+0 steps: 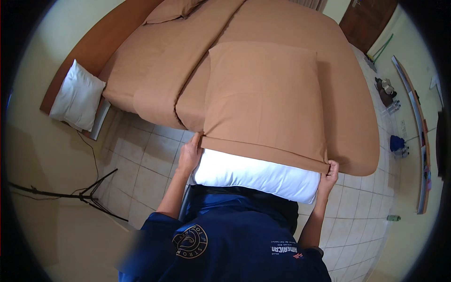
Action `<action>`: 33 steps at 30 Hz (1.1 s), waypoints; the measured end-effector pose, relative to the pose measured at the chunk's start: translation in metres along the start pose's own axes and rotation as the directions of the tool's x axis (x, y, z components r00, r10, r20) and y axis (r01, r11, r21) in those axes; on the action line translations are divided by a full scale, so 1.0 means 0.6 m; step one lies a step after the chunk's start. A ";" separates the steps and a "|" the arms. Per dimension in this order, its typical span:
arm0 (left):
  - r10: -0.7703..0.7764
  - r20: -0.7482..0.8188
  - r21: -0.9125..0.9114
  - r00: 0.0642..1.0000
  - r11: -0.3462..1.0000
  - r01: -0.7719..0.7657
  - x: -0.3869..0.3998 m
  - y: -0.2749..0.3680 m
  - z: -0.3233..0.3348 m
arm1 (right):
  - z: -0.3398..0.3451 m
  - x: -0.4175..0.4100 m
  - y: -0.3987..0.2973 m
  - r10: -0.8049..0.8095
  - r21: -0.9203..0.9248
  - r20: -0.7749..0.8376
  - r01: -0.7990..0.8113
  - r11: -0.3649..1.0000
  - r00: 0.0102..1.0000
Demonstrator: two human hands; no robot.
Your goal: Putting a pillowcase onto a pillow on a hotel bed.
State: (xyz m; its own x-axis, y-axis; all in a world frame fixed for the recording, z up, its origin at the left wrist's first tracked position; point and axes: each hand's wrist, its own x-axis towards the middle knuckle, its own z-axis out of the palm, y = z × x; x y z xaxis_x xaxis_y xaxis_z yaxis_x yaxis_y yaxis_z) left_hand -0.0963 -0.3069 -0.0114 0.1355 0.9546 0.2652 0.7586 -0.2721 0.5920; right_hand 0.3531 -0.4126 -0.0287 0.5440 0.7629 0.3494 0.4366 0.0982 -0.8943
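Note:
A tan pillowcase covers most of a white pillow, whose near end sticks out against my body. My left hand pinches the left corner of the pillowcase's folded hem. At the hem's right corner, my right hand grips the fabric with curled fingers. The covered part lies over the edge of a bed with a tan sheet. A folded tan cover lies on the bed to the left, with a tan pillow beyond it by the headboard.
Another white pillow rests on a nightstand beside the brown headboard. A black tripod stand is on the tiled floor at left. Along the right wall are plastic bottles, a blue item and a green bottle.

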 end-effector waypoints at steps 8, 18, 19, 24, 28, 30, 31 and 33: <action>-0.037 -0.152 0.079 0.988 0.996 0.049 -0.019 -0.020 0.018 | 0.000 -0.001 0.057 -0.249 -0.460 0.009 0.225 0.859 0.969; -0.181 0.035 0.178 0.983 0.969 0.172 -0.078 -0.066 0.052 | 0.014 -0.051 0.067 0.050 -0.536 0.041 -0.020 0.844 0.998; -0.247 0.086 0.288 0.965 0.934 0.214 -0.075 -0.075 0.062 | 0.016 -0.050 0.068 0.038 -0.535 0.039 -0.011 0.845 0.999; -0.168 0.058 0.299 0.984 0.944 0.144 -0.089 -0.095 0.074 | 0.015 -0.053 0.060 -0.032 -0.395 0.093 0.067 0.916 0.995; -0.023 -0.012 0.329 1.000 0.944 0.026 -0.110 -0.095 0.077 | 0.016 -0.059 0.035 -0.007 -0.253 0.095 0.031 0.967 0.995; -0.114 0.091 0.339 0.989 0.938 0.077 -0.101 -0.090 0.082 | 0.012 -0.059 0.044 0.066 -0.221 0.125 -0.037 0.975 0.990; -0.204 0.194 0.356 0.959 0.926 0.125 -0.088 -0.084 0.083 | 0.010 -0.051 0.057 0.139 -0.189 0.161 -0.108 0.976 0.977; -0.201 0.252 0.233 0.947 0.962 0.143 -0.079 -0.055 0.050 | -0.032 -0.033 0.087 0.101 -0.176 0.264 -0.055 0.983 0.959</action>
State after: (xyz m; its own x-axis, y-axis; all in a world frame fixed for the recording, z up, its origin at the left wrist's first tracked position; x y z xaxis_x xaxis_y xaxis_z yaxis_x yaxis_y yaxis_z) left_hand -0.1088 -0.3393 -0.0664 0.1360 0.9889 -0.0598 0.8976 -0.0975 0.4299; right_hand 0.3788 -0.4345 -0.0767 0.3770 0.9102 0.1714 0.5258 -0.0580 -0.8486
